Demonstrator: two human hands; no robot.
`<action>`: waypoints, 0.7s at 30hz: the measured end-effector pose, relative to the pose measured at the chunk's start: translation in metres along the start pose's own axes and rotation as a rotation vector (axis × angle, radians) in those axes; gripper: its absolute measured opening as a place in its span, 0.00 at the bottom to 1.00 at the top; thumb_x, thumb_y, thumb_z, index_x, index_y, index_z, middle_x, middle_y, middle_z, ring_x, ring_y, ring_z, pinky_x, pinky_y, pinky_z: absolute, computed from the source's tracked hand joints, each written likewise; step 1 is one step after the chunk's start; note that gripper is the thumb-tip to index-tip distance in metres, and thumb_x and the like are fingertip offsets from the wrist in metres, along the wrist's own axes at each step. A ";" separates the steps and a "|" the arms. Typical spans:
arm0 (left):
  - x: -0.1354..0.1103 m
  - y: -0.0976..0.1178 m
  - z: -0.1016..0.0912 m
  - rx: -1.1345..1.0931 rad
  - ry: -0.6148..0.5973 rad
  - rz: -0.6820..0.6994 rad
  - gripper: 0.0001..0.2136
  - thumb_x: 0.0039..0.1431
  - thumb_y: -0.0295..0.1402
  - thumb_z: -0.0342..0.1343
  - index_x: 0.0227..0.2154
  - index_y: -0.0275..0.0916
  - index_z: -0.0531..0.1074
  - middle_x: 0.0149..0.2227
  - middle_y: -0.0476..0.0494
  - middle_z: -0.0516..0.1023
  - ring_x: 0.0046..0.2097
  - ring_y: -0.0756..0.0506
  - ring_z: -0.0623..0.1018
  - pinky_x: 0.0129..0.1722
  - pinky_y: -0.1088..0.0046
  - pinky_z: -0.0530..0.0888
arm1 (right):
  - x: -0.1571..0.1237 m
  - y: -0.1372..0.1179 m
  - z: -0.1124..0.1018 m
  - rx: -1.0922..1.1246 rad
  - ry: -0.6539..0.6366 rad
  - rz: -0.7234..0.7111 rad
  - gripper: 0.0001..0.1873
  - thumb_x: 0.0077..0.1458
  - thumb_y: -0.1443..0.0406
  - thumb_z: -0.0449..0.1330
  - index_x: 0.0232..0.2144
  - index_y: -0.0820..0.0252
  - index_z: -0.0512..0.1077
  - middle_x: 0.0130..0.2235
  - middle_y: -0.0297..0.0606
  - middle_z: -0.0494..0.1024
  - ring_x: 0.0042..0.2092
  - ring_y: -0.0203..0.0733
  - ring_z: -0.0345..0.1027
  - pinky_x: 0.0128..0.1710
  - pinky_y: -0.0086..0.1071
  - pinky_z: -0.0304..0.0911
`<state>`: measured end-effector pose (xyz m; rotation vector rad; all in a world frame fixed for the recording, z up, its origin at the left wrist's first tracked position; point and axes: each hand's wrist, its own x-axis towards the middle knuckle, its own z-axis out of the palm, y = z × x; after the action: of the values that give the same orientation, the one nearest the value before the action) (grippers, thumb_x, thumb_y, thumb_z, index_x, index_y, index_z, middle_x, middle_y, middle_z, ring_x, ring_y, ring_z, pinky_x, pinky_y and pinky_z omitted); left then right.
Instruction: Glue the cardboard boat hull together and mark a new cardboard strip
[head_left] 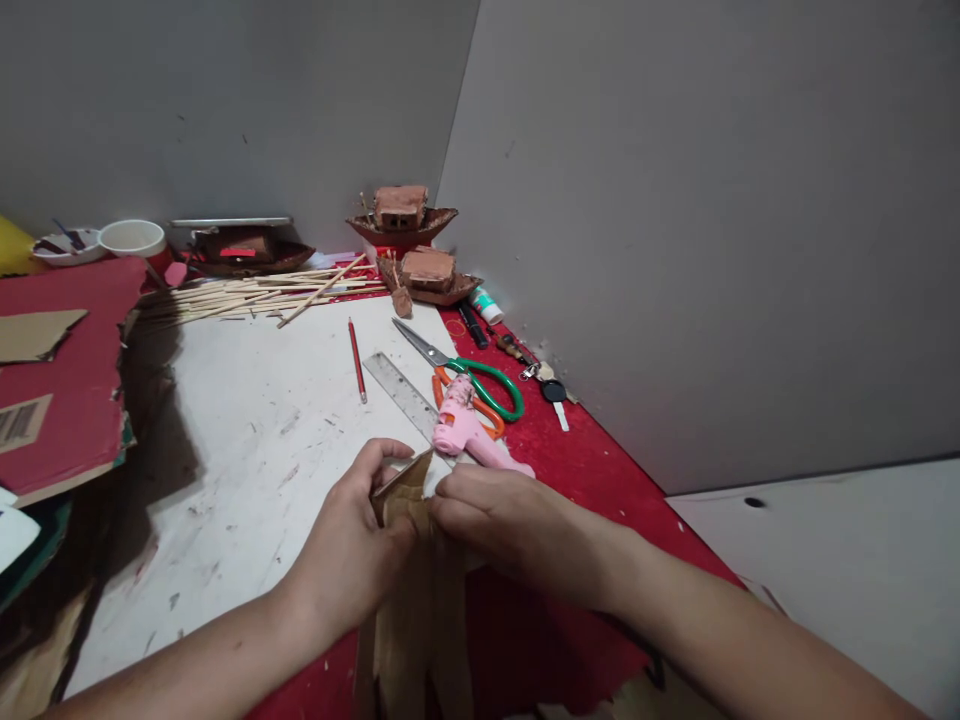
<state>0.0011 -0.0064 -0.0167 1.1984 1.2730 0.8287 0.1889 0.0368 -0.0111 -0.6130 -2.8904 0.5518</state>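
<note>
Both of my hands are closed on a folded brown cardboard piece [411, 590], whose long strips hang down over the table's front edge. My left hand [352, 530] pinches its left side, thumb in front and fingers behind. On the right side, my right hand [487, 510] grips the top edge, its fingertips pressed together. Just beyond the hands lies a pink glue gun [459, 430]. It rests across a metal ruler [401, 395] and beside scissors [491, 385] with green and orange handles. A red pencil [356, 362] lies farther left.
Model boats [401, 215] stand at the back, near a pile of thin wooden sticks [247, 298]. Torn red cardboard [75, 370] is stacked at left. A white cup [133, 238] stands behind it. Keys [555, 395] and a black marker [472, 325] lie along the right wall.
</note>
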 end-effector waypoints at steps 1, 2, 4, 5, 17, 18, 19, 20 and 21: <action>0.000 0.000 0.000 0.008 0.004 0.011 0.17 0.48 0.20 0.48 0.41 0.43 0.64 0.30 0.52 0.72 0.30 0.49 0.72 0.27 0.75 0.67 | 0.000 0.001 0.001 -0.031 0.012 -0.027 0.11 0.58 0.76 0.49 0.30 0.60 0.67 0.30 0.36 0.70 0.30 0.37 0.59 0.36 0.32 0.56; 0.000 0.000 0.000 0.010 0.007 0.024 0.17 0.47 0.20 0.48 0.40 0.43 0.64 0.30 0.52 0.71 0.30 0.49 0.72 0.28 0.75 0.67 | -0.001 0.003 0.003 -0.053 0.035 -0.051 0.10 0.58 0.76 0.50 0.32 0.60 0.69 0.30 0.37 0.71 0.31 0.38 0.60 0.35 0.32 0.56; -0.001 0.000 0.000 -0.002 0.008 0.043 0.16 0.47 0.19 0.48 0.39 0.42 0.64 0.30 0.53 0.71 0.31 0.49 0.72 0.29 0.75 0.68 | -0.001 0.007 0.007 -0.045 0.100 -0.073 0.10 0.58 0.75 0.50 0.34 0.61 0.70 0.31 0.38 0.72 0.33 0.39 0.62 0.34 0.31 0.57; -0.001 0.000 -0.001 -0.013 0.005 0.046 0.16 0.47 0.19 0.48 0.39 0.42 0.64 0.30 0.52 0.71 0.31 0.49 0.72 0.30 0.75 0.68 | -0.001 0.009 0.008 -0.007 0.143 -0.062 0.10 0.59 0.75 0.51 0.34 0.61 0.70 0.31 0.39 0.73 0.33 0.39 0.63 0.35 0.31 0.58; 0.001 -0.006 0.002 -0.100 0.019 0.044 0.09 0.51 0.25 0.51 0.36 0.40 0.66 0.29 0.51 0.70 0.31 0.48 0.72 0.30 0.73 0.70 | 0.004 0.004 0.002 0.529 0.306 0.430 0.13 0.56 0.67 0.56 0.19 0.61 0.67 0.22 0.29 0.64 0.25 0.30 0.56 0.24 0.23 0.52; 0.001 -0.006 0.003 -0.081 0.029 0.051 0.09 0.51 0.25 0.51 0.35 0.40 0.66 0.29 0.51 0.70 0.30 0.48 0.71 0.30 0.73 0.70 | 0.005 0.004 0.002 0.554 0.297 0.444 0.14 0.56 0.67 0.56 0.19 0.61 0.65 0.21 0.28 0.62 0.25 0.30 0.55 0.24 0.23 0.51; 0.000 -0.007 0.004 -0.062 0.039 0.064 0.09 0.50 0.24 0.51 0.35 0.40 0.66 0.29 0.51 0.70 0.30 0.49 0.71 0.31 0.73 0.70 | 0.006 0.003 0.002 0.573 0.290 0.452 0.15 0.56 0.67 0.56 0.18 0.61 0.63 0.21 0.28 0.61 0.25 0.30 0.54 0.24 0.23 0.50; 0.000 -0.007 0.004 -0.038 0.050 0.080 0.09 0.50 0.24 0.51 0.35 0.40 0.66 0.29 0.51 0.70 0.30 0.49 0.70 0.31 0.73 0.70 | 0.006 0.003 0.002 0.588 0.281 0.455 0.15 0.56 0.67 0.55 0.18 0.61 0.62 0.20 0.27 0.59 0.25 0.31 0.53 0.24 0.24 0.49; 0.000 -0.008 0.005 -0.011 0.062 0.096 0.09 0.50 0.23 0.51 0.34 0.40 0.66 0.29 0.52 0.70 0.30 0.49 0.70 0.32 0.73 0.70 | 0.007 0.002 0.002 0.594 0.270 0.455 0.16 0.56 0.67 0.55 0.17 0.61 0.61 0.20 0.27 0.58 0.25 0.31 0.53 0.24 0.24 0.49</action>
<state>0.0048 -0.0096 -0.0244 1.2416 1.2672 0.9478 0.1833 0.0409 -0.0131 -1.1271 -2.1652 1.2107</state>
